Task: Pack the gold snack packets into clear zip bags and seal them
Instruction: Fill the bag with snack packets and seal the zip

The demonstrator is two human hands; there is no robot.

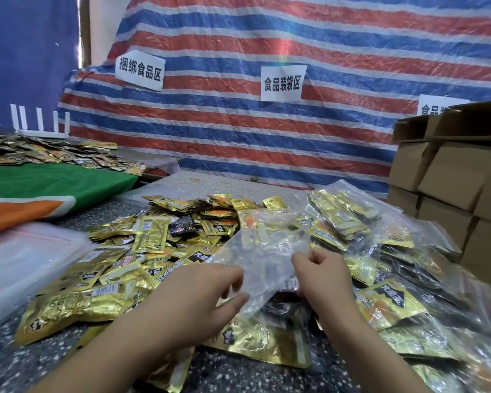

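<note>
head view: both hands, left (199,296) and right (321,276), pinch an empty clear zip bag (264,259) over gold snack packets (142,251) at bench centre, likely opening its mouth for filling.

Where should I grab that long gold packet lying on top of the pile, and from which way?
Take the long gold packet by its near short edge, coming from above with the left hand. It lies flat on top of the loose pile, and that edge looks free, so a thumb-and-finger grip should lift it.

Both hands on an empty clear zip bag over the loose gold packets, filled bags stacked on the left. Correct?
Not quite: the filled bags are stacked on the right, as the head view shows. Both the left hand and right hand do hold the empty clear zip bag over the loose gold packets.
</note>
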